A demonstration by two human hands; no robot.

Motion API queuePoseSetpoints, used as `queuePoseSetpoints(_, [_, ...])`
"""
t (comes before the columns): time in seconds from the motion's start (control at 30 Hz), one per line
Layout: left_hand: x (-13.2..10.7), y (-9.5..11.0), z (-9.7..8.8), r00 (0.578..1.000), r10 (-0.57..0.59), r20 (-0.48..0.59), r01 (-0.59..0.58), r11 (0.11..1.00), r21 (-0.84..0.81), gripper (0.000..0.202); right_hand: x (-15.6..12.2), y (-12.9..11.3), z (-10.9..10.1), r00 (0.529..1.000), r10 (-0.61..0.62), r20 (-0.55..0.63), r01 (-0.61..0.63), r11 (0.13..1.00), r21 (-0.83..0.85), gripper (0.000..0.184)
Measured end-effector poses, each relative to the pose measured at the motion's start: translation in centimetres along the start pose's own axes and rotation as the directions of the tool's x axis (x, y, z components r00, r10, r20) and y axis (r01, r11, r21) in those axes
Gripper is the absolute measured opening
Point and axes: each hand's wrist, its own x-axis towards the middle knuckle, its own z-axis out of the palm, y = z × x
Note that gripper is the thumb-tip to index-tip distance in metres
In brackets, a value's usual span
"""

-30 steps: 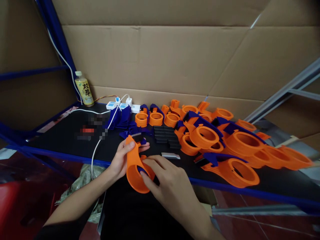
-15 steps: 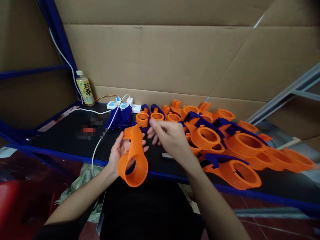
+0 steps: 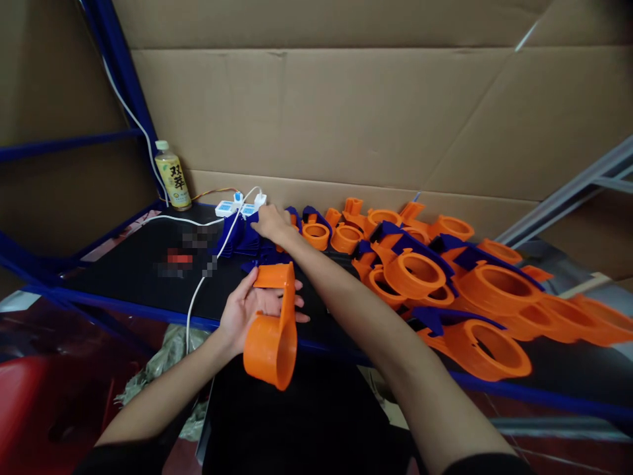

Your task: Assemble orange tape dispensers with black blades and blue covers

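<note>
My left hand (image 3: 241, 311), palm up, holds an orange plastic tape dispenser frame (image 3: 271, 349) with its wide ring toward me and its flat arm across my fingers. Across the table reaches my right hand (image 3: 275, 223), its curled fingers at the top of a stack of blue plastic pieces (image 3: 250, 241). Its fingertips are partly hidden, and how many pieces they pinch cannot be seen. A second blue stack (image 3: 227, 239) stands just left of it. Loose blue pieces (image 3: 270, 253) lie under my right wrist.
Many orange and blue dispensers (image 3: 418, 272) are piled on the right of the black table (image 3: 133, 264). A white power strip (image 3: 225, 209) sits behind the blue stacks, and a white cable (image 3: 196, 293) crosses the table. A drink bottle (image 3: 173, 178) stands at the back left.
My right hand has moved from beside the orange frame, forward and left to the blue stack. In my left hand the frame has turned and its ring now faces more to the right.
</note>
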Motion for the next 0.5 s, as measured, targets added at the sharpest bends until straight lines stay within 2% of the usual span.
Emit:
queuePoseSetpoints(0.17, [0.1, 0.2, 0.6, 0.999, 0.015, -0.036, -0.017, 0.998, -0.056, 0.06, -0.4, 0.6, -0.1, 0.999, 0.002, -0.042, -0.003, 1.0, -0.012, 0.037])
queuePoseSetpoints(0.33, [0.4, 0.1, 0.4, 0.997, 0.065, -0.043, -0.067, 0.997, -0.04, 0.062, -1.0, 0.7, -2.8, 0.988, 0.011, -0.155, -0.01, 1.0, 0.009, 0.046])
queuePoseSetpoints(0.43, [0.4, -0.1, -0.4, 0.995, 0.092, -0.039, -0.093, 0.995, -0.036, 0.069, -2.8, 0.9, -4.8, 0.97, -0.013, -0.244, 0.021, 0.999, 0.033, 0.042])
queuePoseSetpoints(0.5, [0.4, -0.2, -0.9, 0.993, 0.107, -0.051, -0.108, 0.994, -0.018, 0.068, -5.2, 1.1, -5.8, 0.936, -0.075, -0.345, 0.098, 0.994, 0.05, 0.034])
